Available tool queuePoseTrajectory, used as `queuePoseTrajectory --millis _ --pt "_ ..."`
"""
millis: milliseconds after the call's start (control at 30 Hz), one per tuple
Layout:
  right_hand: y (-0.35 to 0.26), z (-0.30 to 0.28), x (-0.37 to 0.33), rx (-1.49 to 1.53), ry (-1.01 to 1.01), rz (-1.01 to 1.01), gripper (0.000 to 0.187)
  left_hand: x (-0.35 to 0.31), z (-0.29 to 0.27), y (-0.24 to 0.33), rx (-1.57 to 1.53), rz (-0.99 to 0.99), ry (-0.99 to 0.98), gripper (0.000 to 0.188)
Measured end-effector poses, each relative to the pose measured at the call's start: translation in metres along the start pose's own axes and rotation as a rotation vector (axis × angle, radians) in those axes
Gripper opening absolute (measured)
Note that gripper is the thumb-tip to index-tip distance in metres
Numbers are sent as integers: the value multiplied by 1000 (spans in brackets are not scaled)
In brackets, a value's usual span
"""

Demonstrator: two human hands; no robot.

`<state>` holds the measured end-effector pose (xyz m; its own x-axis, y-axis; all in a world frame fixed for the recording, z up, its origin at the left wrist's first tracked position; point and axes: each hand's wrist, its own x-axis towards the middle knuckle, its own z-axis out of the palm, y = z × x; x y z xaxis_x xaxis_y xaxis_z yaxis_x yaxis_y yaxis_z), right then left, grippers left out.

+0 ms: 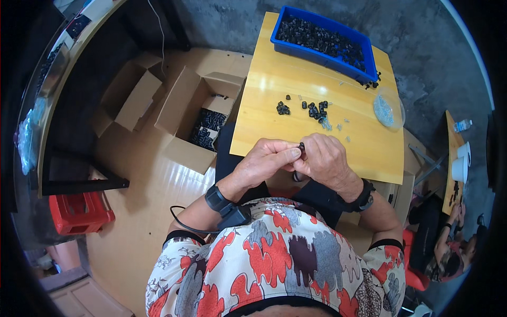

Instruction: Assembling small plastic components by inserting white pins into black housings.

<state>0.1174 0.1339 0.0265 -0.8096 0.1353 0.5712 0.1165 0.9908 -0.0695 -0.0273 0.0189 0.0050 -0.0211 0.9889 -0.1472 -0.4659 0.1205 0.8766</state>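
Both hands meet just over the near edge of the yellow table (pixel 259 127). Between the thumb and fingers of my left hand (pixel 266 161) is a small black plastic part (pixel 301 147). My right hand (pixel 325 158) closes its fingers against the same part from the other side; its fingertips are mostly hidden. Beyond the hands lie a loose group of small black parts (pixel 317 111) and a smaller cluster of black pieces (pixel 283 108). Several small clear or silvery pieces (pixel 327 124) are scattered beside them.
A blue bin (pixel 326 63) full of black parts stands at the table's far edge. At the right edge is a clear round tub (pixel 390 110) of small pale pieces. An open cardboard box (pixel 179 150) sits left on the floor, near a red stool (pixel 82 214). Another person (pixel 449 259) sits far right.
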Motion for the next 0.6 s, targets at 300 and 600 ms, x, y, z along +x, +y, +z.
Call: queuePoseTrajectory --millis 300,600 --pt "1 2 -5 9 -34 0 33 -5 -1 1 142 -32 -12 20" --pt "7 0 -3 -30 -44 -36 36 -4 7 -3 248 132 49 20"
